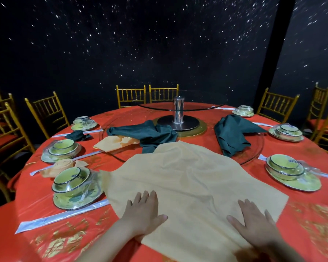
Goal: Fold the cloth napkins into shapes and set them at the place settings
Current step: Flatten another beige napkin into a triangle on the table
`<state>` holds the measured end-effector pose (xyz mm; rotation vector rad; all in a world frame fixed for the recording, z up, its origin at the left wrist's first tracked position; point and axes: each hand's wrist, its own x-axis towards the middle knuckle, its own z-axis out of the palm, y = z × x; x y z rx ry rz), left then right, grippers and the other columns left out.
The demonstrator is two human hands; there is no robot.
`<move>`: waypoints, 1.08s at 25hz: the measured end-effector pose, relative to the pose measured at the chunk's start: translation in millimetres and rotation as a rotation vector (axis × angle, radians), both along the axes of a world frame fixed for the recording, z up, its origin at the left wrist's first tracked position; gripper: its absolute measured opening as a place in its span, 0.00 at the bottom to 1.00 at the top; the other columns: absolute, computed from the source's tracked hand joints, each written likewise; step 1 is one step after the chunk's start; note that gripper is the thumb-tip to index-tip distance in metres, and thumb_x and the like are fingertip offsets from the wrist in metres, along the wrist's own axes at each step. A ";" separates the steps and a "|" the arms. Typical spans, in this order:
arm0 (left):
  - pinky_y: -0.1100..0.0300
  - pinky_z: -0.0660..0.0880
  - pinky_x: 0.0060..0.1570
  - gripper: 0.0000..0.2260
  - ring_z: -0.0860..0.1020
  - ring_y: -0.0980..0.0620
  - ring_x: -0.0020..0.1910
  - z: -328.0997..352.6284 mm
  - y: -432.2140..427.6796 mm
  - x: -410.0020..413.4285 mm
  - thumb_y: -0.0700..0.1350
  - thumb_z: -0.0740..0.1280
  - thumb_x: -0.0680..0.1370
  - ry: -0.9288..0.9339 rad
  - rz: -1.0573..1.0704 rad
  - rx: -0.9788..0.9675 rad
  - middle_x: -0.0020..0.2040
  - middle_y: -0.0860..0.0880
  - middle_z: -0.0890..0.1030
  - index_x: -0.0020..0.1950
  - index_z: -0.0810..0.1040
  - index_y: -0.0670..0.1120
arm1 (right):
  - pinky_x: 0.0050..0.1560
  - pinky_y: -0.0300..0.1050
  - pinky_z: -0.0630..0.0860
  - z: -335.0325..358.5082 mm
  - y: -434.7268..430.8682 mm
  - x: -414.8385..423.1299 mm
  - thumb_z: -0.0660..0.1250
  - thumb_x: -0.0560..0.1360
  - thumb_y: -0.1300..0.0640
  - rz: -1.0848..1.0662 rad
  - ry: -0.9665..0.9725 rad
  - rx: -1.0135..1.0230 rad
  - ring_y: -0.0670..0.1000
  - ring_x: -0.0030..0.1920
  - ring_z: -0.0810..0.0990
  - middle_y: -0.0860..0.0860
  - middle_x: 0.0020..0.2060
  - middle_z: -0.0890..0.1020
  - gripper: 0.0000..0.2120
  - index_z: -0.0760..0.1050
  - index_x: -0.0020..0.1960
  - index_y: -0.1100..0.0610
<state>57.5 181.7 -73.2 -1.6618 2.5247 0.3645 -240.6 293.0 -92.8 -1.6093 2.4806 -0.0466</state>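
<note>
My peach napkin (pixel 187 176) is matt, finely textured cloth. The red table cover (pixel 311 220) looks glossy, like plastic. The turntable (pixel 155 107) is clear glass on a polished metal post (pixel 178 108).

I look down on a round table (pixel 311 148) draped in red cloth with gold print. Behind the table is a black wall (pixel 140 44) speckled with white, star-like points. A plain black column (pixel 278 44) rises beyond the table's right side. Gold chiavari chairs (pixel 130 95) ring the table: two at its far edge, more to its left and right. The room is dim.
</note>
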 end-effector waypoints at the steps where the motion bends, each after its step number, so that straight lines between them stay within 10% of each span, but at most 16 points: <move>1: 0.42 0.52 0.71 0.39 0.49 0.42 0.76 -1.8 -4.3 0.5 0.66 0.57 0.74 0.016 0.005 -0.009 0.77 0.43 0.53 0.76 0.48 0.46 | 0.74 0.52 0.44 -0.5 -2.0 -2.4 0.27 0.56 0.21 -0.004 0.003 -0.021 0.47 0.76 0.46 0.49 0.77 0.47 0.56 0.45 0.77 0.50; 7: 0.46 0.53 0.71 0.39 0.51 0.45 0.76 -7.7 -10.2 5.2 0.70 0.55 0.73 0.101 -0.090 -0.150 0.77 0.45 0.54 0.75 0.54 0.47 | 0.74 0.51 0.43 5.1 -13.3 -18.9 0.45 0.74 0.30 -0.015 0.024 -0.053 0.46 0.76 0.46 0.48 0.77 0.48 0.38 0.47 0.77 0.51; 10: 0.62 0.50 0.73 0.44 0.51 0.61 0.75 -7.8 12.1 11.1 0.78 0.54 0.65 0.349 -0.396 -0.071 0.76 0.56 0.57 0.75 0.60 0.55 | 0.73 0.46 0.42 9.9 -3.1 -11.6 0.42 0.70 0.25 0.111 -0.053 -0.215 0.40 0.74 0.46 0.44 0.76 0.51 0.41 0.52 0.76 0.48; 14: 0.67 0.58 0.68 0.25 0.62 0.68 0.69 -23.1 31.3 20.2 0.68 0.65 0.70 0.459 -0.627 -0.050 0.68 0.62 0.70 0.64 0.74 0.60 | 0.68 0.28 0.37 23.7 22.0 20.1 0.34 0.56 0.16 0.367 -0.262 -0.291 0.25 0.67 0.42 0.30 0.68 0.50 0.47 0.54 0.69 0.38; 21: 0.61 0.75 0.47 0.16 0.78 0.66 0.42 8.5 47.8 -5.0 0.59 0.60 0.75 0.723 -0.370 0.090 0.41 0.61 0.82 0.44 0.83 0.51 | 0.74 0.44 0.55 45.0 57.9 51.9 0.73 0.55 0.28 0.433 -0.718 -0.144 0.33 0.71 0.55 0.30 0.70 0.61 0.45 0.54 0.67 0.24; 24: 0.56 0.59 0.29 0.22 0.61 0.59 0.24 17.7 48.5 -19.4 0.51 0.62 0.78 0.764 -0.164 0.173 0.23 0.57 0.63 0.25 0.65 0.49 | 0.74 0.43 0.52 68.6 67.1 55.1 0.72 0.53 0.26 0.500 -0.505 -0.056 0.37 0.72 0.52 0.29 0.70 0.53 0.54 0.41 0.68 0.25; 27: 0.57 0.53 0.28 0.26 0.56 0.56 0.22 20.5 51.5 -25.7 0.46 0.62 0.80 0.841 -0.021 0.305 0.21 0.55 0.59 0.23 0.61 0.48 | 0.61 0.22 0.41 76.9 70.4 59.3 0.61 0.60 0.24 0.509 -0.228 -0.104 0.30 0.65 0.48 0.24 0.62 0.43 0.47 0.30 0.64 0.28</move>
